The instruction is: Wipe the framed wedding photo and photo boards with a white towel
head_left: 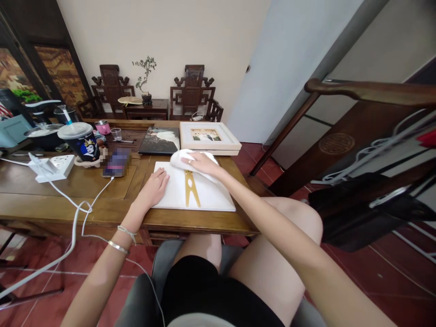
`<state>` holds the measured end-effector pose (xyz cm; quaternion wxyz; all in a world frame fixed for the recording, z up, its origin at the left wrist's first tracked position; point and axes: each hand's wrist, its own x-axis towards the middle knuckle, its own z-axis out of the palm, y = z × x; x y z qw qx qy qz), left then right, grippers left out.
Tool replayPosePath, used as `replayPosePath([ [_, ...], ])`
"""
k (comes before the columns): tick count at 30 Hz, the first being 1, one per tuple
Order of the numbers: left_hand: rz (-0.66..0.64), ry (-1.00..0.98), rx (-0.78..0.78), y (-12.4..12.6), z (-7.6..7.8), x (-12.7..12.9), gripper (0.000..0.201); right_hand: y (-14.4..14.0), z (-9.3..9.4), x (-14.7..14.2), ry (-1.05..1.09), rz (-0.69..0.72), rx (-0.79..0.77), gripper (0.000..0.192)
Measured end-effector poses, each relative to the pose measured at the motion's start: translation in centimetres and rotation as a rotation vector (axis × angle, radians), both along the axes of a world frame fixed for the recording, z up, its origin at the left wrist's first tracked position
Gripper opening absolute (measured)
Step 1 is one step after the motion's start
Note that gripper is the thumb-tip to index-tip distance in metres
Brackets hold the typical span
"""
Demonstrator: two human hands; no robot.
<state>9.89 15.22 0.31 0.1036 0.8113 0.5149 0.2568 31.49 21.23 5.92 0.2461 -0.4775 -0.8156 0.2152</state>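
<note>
A flat white board or album [218, 195] with a gold shape [192, 188] on its face lies near the table's front edge. My left hand [156, 187] rests flat on its left side, fingers stretched out and holding nothing. Under my right hand [202, 163], a bunched white cloth [177, 160] is gripped and pressed on the upper part of the board, covering the top of the gold shape. Just beyond stand a white framed picture [207, 135] and a dark picture panel [153, 143].
Left on the wooden table [112, 200] are a lidded drink cup [85, 143], a blurred phone [116, 163] on a white cable and a white power strip [54, 168]. A dark wooden chair [334, 136] stands at right with a black bag [361, 209].
</note>
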Motion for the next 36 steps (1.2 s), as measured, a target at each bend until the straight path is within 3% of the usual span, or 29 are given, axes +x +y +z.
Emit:
replayPosePath([
  [4,0.005,-0.009,0.001,-0.1,0.1,0.0,0.047,-1.5,-1.0,5.1,0.059,-0.109,0.010,0.038],
  [7,0.008,-0.016,0.010,-0.1,-0.1,-0.1,0.045,-4.2,-1.3,7.5,0.007,-0.117,0.019,0.039],
  [13,0.022,-0.014,0.016,0.2,-0.5,-0.2,0.047,-11.2,-1.2,9.2,-0.170,-0.014,0.008,0.029],
  [16,0.019,-0.004,0.019,0.2,-0.5,-0.2,0.047,-12.8,-1.1,9.6,-0.204,0.019,0.021,0.025],
  [20,0.018,0.008,0.009,0.2,-0.2,-0.2,0.048,-11.3,-0.8,9.2,-0.161,0.064,0.022,0.030],
  [29,0.019,0.015,-0.006,0.2,-0.1,-0.3,0.051,-3.0,-0.7,6.9,-0.140,-0.035,0.077,0.028],
  [33,0.021,0.024,-0.010,0.3,-0.1,-0.3,0.052,-2.7,-1.4,6.7,-0.222,-0.025,0.134,0.026],
  [36,0.022,0.034,-0.019,0.3,-0.2,-0.3,0.054,-4.8,-2.1,7.2,-0.269,0.016,0.184,0.023],
])
